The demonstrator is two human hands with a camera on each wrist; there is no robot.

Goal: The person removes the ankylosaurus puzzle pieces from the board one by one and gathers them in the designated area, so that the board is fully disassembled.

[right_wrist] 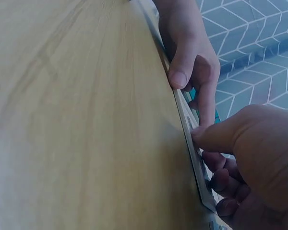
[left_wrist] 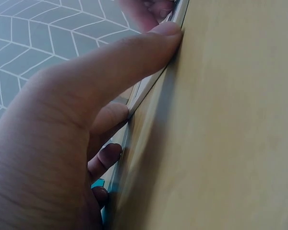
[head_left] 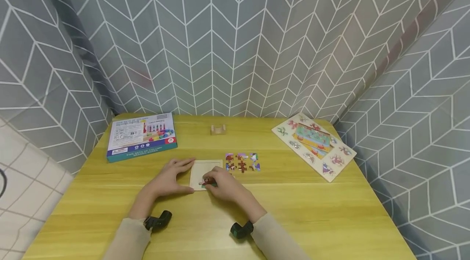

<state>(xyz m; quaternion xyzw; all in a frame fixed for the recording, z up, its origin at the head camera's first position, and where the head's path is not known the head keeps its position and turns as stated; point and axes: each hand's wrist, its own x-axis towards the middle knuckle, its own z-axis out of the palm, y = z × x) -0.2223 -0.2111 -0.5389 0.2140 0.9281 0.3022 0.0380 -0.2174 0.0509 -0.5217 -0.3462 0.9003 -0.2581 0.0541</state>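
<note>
A pale square wooden puzzle tray lies flat on the table, its raised rim showing at the top and left. My left hand rests along the tray's left side, fingers at the upper corner and thumb at the lower one. Over the tray's lower part, my right hand pinches a reddish-brown jigsaw piece; its fingers hide some of it. Green shows under that hand, too small to make out. Several loose jigsaw pieces are laid out just right of the tray.
At the back left lies a blue and white boxed bead set. A small wooden holder stands at the back middle. To the right, a pictured wooden board carries colourful cards. Patterned curtains hang around the yellow wooden table.
</note>
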